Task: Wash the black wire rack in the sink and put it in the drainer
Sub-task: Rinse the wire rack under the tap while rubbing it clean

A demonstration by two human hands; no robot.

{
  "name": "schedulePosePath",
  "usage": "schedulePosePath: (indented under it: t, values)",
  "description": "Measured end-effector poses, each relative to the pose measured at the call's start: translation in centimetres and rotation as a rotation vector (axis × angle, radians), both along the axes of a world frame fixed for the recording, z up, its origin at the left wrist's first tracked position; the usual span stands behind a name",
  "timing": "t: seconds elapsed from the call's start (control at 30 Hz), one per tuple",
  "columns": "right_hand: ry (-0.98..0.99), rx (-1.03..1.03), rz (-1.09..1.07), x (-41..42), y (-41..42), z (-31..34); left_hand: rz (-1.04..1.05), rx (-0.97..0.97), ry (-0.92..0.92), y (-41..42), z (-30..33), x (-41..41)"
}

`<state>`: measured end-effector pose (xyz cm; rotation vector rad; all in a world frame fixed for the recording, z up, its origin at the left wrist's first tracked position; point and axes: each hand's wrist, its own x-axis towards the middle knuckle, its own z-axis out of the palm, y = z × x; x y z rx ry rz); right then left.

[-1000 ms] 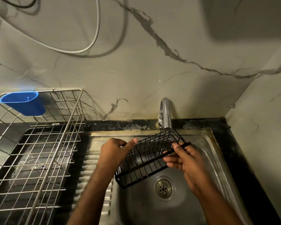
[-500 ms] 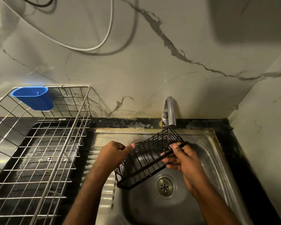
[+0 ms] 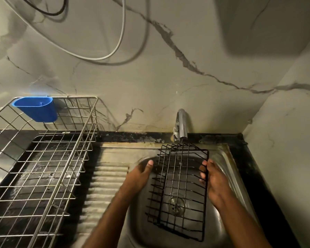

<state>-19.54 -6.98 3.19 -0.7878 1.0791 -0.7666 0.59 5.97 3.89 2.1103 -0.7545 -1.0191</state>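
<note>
The black wire rack (image 3: 182, 187) hangs over the steel sink (image 3: 227, 158), its long side running away from me and its far end just under the tap (image 3: 181, 125). My left hand (image 3: 141, 176) grips its left edge, thumb up. On the right edge my right hand (image 3: 214, 179) holds on with fingers curled around the frame. The drain shows through the wires. To the left stands the metal wire drainer (image 3: 48, 169) on the counter.
A blue plastic cup (image 3: 37, 109) hangs on the drainer's back rim. A ridged draining board (image 3: 106, 187) lies between drainer and basin. White and black cables loop on the marble wall. A side wall closes the right.
The rack has been turned from a slanted, crosswise hold to lengthwise and flatter over the basin. Both hands shifted to its side edges. The camera tilted down slightly.
</note>
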Motion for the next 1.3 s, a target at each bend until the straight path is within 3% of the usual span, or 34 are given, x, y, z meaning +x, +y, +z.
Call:
schedulePosePath:
  t: [0.1,0.2,0.37,0.53,0.6,0.73,0.87,0.93,1.1,1.2,1.3]
  values:
    - [-0.022,0.070,-0.026,0.1,-0.5,-0.9,0.041,0.007,0.482,0.4,-1.6,-1.0]
    - [0.054,0.146,-0.072,0.3,-1.4,-2.3,0.076,-0.076,0.624,0.4,-2.0,-1.8]
    - [0.177,0.227,-0.030,0.8,-1.7,-3.6,0.071,-0.179,0.440,-0.4,-2.2,-2.3]
    - [0.332,0.125,0.044,1.6,-1.1,-4.1,0.044,-0.260,0.295,-1.2,-1.7,-2.0]
    - [0.507,-0.113,0.051,1.2,-0.7,-3.9,0.044,-0.274,0.259,-1.5,-1.5,-1.9]
    - [0.739,-0.887,0.076,0.6,-1.1,-1.0,0.043,-0.284,0.196,-2.0,-1.2,-1.6]
    - [1.072,-1.172,0.504,1.3,-2.6,1.0,-0.022,-0.275,0.150,-2.4,-1.2,-1.5]
    - [1.223,-1.170,0.659,1.7,-2.7,1.5,-0.039,-0.272,0.139,-2.5,-1.2,-1.5]
    - [1.305,-1.065,0.763,2.4,-2.1,1.7,-0.098,-0.251,0.098,-2.7,-1.4,-1.4]
    - [1.248,-0.945,0.750,2.1,-1.9,1.1,-0.150,-0.271,-0.004,-2.7,-1.3,-1.4]
    - [1.064,-0.847,0.670,1.8,-1.7,0.7,-0.234,-0.285,-0.173,-2.9,-1.0,-1.4]
